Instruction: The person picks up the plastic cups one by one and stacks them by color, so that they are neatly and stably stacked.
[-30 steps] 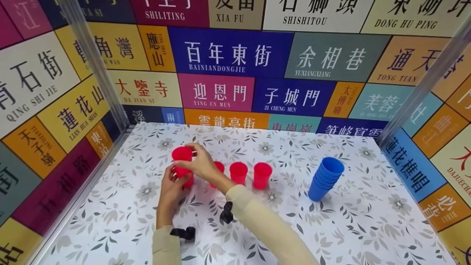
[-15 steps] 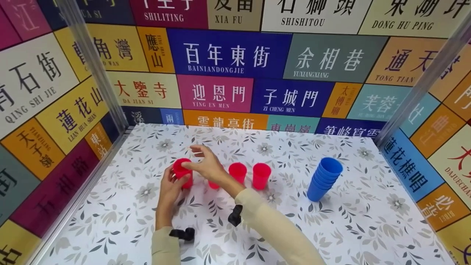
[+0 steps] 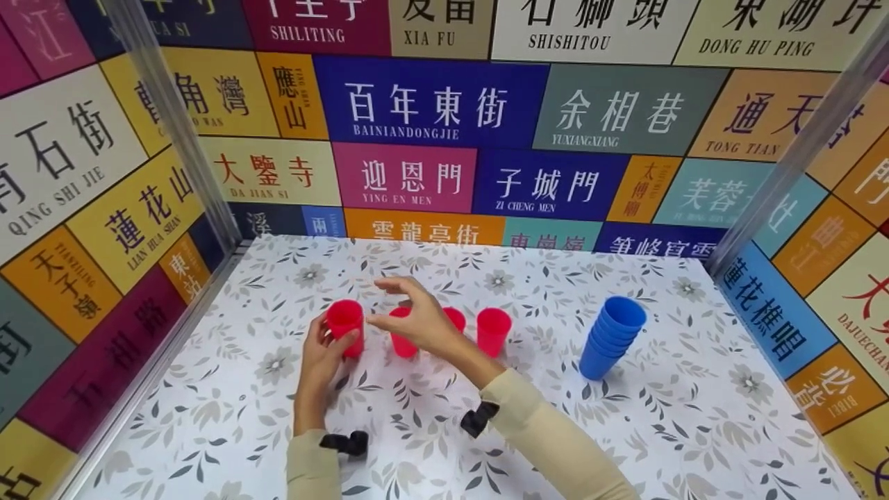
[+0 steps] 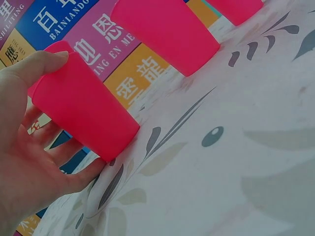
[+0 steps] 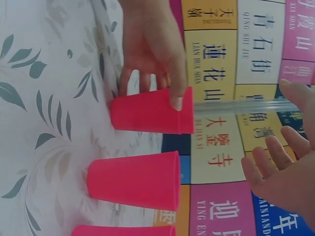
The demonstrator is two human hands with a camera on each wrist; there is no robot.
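Two red cups [image 3: 403, 342] partly hide behind your right hand [image 3: 425, 321], fingers spread wide, while your left hand [image 3: 321, 355] grips stacked red cups [image 3: 347, 325] between fingers and thumb.

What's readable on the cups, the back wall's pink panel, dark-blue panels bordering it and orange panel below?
"迎恩門 YING EN MEN": pink panel
"百年東街 BAINIANDONGJIE": upper dark-blue panel
"子城門 ZI CHENG MEN": right-hand dark-blue panel
"雲龍": orange panel; rest partly hidden
Red cups, blue cups: none visible
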